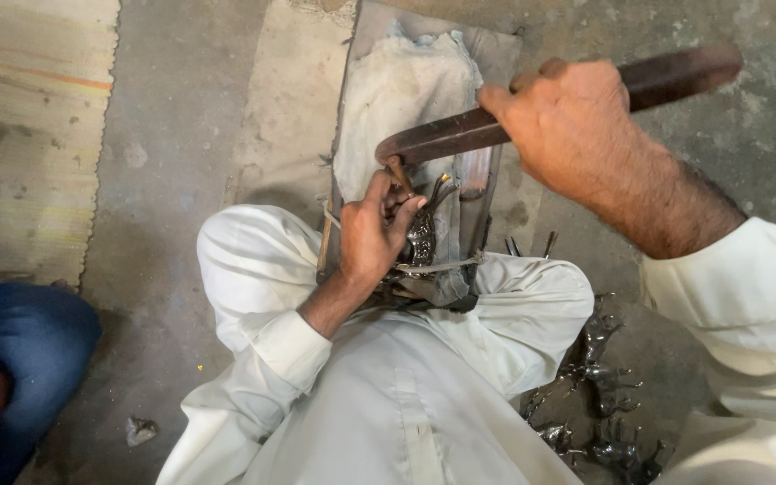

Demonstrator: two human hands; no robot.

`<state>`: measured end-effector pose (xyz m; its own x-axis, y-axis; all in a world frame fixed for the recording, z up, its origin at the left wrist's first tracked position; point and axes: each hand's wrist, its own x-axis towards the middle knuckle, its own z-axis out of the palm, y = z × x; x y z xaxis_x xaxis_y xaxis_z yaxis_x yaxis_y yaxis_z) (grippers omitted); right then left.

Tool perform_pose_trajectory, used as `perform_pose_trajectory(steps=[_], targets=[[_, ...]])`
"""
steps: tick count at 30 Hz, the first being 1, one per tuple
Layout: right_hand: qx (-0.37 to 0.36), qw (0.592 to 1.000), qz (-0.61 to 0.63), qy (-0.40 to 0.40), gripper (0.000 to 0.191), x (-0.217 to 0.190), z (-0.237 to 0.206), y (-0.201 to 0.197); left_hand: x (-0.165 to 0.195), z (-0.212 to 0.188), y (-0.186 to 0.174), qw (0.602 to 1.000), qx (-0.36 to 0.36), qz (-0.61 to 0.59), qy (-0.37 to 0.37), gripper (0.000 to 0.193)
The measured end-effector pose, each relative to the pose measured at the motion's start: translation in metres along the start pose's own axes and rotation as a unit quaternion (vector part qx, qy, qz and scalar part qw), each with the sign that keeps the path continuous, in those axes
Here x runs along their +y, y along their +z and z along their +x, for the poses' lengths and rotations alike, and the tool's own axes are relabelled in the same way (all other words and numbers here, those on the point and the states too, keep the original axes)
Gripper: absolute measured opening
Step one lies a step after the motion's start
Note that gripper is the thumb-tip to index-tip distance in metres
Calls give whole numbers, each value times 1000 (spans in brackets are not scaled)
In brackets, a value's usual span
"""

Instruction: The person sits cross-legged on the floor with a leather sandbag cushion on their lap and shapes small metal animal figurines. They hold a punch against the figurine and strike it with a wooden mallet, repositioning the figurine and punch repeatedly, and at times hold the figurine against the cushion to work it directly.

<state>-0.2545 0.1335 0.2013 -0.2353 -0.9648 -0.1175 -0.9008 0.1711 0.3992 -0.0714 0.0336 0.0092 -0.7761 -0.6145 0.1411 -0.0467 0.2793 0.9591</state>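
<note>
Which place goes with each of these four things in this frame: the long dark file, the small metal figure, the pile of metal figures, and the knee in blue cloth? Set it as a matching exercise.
Things:
1. long dark file
2. small metal figure
3. pile of metal figures
4. knee in blue cloth

Places:
A. on the floor beside the person's right leg
B. at the frame's lower left edge
C. gripped in the right hand, slanting across the work block
D. pinched in the left hand over the lap

Pairs: 1-C, 2-D, 3-A, 4-B
</note>
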Motion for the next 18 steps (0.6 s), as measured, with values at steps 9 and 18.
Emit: perform_pose_trajectory(steps=[9,18], targets=[[-6,999,40,15,41,6,-4,2,3,0,1,1000,3,14,14,30],[-25,993,110,30,39,7,-4,1,6,-1,-1,1000,-4,21,2,30]])
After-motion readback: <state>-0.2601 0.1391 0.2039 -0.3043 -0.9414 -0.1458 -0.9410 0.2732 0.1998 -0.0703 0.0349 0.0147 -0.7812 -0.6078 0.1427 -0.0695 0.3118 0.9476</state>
